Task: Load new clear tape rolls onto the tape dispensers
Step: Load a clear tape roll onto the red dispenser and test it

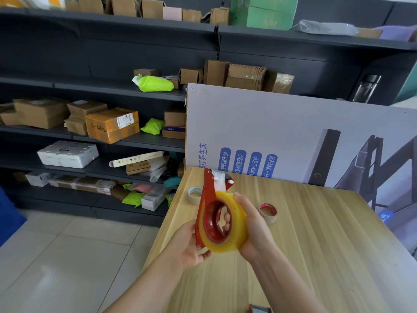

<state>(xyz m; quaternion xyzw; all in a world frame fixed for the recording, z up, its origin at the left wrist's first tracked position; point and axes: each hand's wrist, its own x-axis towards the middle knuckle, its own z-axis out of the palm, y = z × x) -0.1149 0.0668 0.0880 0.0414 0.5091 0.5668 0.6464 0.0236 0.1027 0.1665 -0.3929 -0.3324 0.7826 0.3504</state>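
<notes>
A red tape dispenser [208, 195] is held upright above the wooden table [316, 245], its roller end pointing away from me. A full roll of yellowish clear tape [237, 231] sits around the dispenser's red hub. My left hand [189, 242] grips the dispenser's lower edge from the left. My right hand [252, 229] wraps the tape roll from the right, with fingertips showing through the hub's hole. A nearly spent tape core [194, 194] lies on the table behind the dispenser. A second small core with a red rim [268, 211] lies to the right.
A large printed board [293, 132] leans at the table's far edge. Dark shelves [90, 141] with cardboard boxes and green parcels stand to the left across a tiled floor. Part of another dispenser [259, 309] shows at the bottom edge of the view.
</notes>
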